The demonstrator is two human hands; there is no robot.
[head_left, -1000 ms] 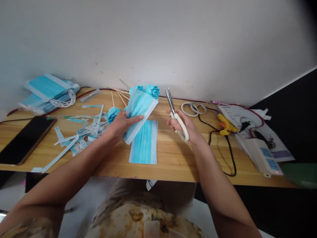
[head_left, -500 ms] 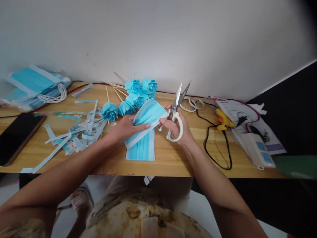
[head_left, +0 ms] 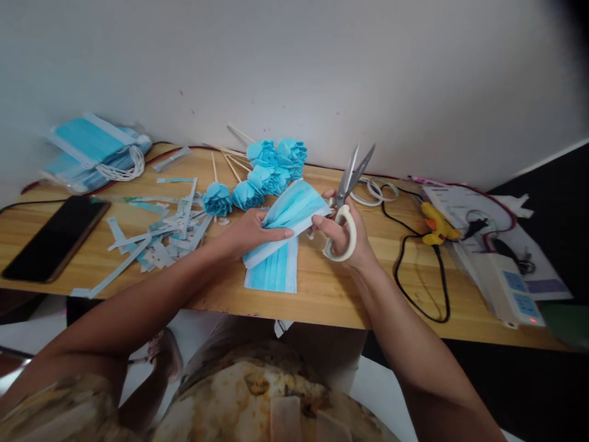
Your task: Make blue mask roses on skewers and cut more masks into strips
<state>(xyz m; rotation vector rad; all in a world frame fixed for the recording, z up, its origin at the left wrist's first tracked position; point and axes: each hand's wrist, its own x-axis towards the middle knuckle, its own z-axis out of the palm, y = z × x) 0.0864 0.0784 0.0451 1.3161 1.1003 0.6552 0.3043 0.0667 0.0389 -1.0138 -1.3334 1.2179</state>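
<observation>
Between thumb and fingers, my left hand (head_left: 248,236) grips a blue face mask (head_left: 297,209) with white edges, held at a slant above the tabletop. My right hand (head_left: 358,245) has the white-handled scissors (head_left: 352,175) in its grasp, blades parted and pointing away from me. Its thumb and fingertips also touch the mask's right end. A second blue mask piece (head_left: 271,273) shows partly from under the held one. Just beyond my hands lie several blue flowers (head_left: 267,178) on thin wooden sticks.
Cut strips (head_left: 161,239) lie heaped at left, near a black phone (head_left: 57,239) and a bagged mask stack (head_left: 92,147). To the right are tape rings (head_left: 368,193), a yellow glue gun (head_left: 437,227) with a looped cable, papers (head_left: 538,261) and a power strip (head_left: 510,288).
The whole scene has shifted right and tilted slightly as the head camera turned. Both hands keep the same holds, and the mask and scissors look nearly unchanged.
</observation>
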